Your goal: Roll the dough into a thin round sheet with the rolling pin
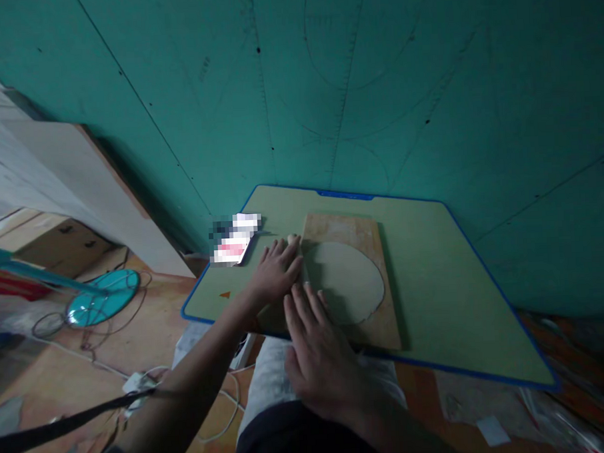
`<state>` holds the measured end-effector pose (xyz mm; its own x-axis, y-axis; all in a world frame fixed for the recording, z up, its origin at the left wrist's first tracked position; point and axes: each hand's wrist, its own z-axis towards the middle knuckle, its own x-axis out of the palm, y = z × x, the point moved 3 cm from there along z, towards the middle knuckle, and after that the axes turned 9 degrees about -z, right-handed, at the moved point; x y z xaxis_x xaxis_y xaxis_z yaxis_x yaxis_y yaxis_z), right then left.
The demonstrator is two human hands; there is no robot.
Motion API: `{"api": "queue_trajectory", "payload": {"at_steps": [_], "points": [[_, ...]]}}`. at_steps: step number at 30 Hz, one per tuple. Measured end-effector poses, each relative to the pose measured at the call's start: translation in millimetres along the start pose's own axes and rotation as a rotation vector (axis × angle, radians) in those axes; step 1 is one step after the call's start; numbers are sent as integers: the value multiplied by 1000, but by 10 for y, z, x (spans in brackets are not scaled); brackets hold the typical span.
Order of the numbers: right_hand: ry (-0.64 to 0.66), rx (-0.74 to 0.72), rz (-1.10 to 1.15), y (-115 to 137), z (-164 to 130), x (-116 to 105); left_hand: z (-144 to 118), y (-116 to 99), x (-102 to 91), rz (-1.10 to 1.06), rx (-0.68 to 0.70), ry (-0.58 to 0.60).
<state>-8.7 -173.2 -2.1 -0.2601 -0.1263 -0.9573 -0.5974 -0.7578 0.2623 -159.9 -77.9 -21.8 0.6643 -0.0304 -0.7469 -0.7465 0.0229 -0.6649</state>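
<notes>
Two hands are lying flat at the near-left part of a wooden board (362, 234), which is sitting in the middle of a green, blue-edged desk (433, 261). On the board, a thin round sheet of dough (349, 278) is covering most of the surface, its far edge stopping short of the board's far end, where bare wood is showing.

Left hand (276, 271) is resting palm down at the board's left edge, fingers (283, 251) extended and held close together, the tips reaching toward the far-left corner of the board; it seems to be bracing the board so it stays put. Right hand (317, 353) is coming in over the desk's near edge, its fingers (305, 303) stretched out, slightly spread and pressing on the near-left rim of the dough, likely flattening or smoothing it. Neither hand is pinching anything.

Near the desk's far-left corner, a small blurred object (235, 239), possibly a phone, is lying just beside the left hand. No containers are showing on the desk. Beyond the desk's left edge, cables (138, 380) and a teal round base (102, 295) are lying on the floor.
</notes>
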Motion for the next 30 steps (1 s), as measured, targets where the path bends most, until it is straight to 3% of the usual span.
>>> {"api": "queue_trajectory", "payload": {"at_steps": [3,6,9,13,16,19,23,30], "points": [[1,-63,90,156,43,-19,-93,141,-58,-142,15,-28],[-27,-94,177,75,-4,-142,-64,138,-6,-288,32,-64],[-154,-100,276,-245,-22,-329,0,70,82,-463,31,-112],[-373,-25,239,-919,212,-469,-4,58,127,-758,50,-157],[-310,12,108,-1338,518,-377,-97,186,51,-894,19,-323],[-155,-16,-13,-1513,731,-234,-216,329,-47,-951,-44,-453],[-23,-73,-128,-1486,760,-157,-313,399,-97,-1059,-57,-448],[1,-17,-191,-1384,623,-229,-334,406,-97,-989,-35,-452]]}}
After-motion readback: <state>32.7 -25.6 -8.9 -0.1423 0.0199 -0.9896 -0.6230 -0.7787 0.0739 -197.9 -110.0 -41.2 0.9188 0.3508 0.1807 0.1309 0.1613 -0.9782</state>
